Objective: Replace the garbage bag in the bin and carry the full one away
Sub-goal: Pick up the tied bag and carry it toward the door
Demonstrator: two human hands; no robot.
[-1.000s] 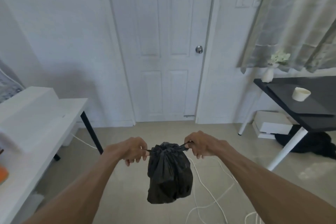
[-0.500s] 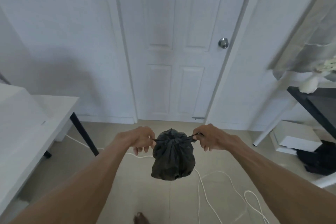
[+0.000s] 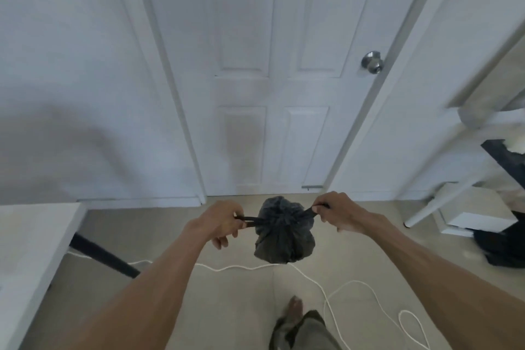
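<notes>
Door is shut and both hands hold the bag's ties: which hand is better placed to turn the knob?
Right hand: the door knob sits on that side, above it. Left hand could keep the garbage bag.

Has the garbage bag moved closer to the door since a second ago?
Yes. The garbage bag, held by both hands, has moved toward the door, which now looms larger, its bottom edge just beyond the bag.

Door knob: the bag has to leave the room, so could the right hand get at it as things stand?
Probably not yet: the right hand and left hand each pinch a drawstring of the black bag. The door knob itself looks unobstructed.
</notes>
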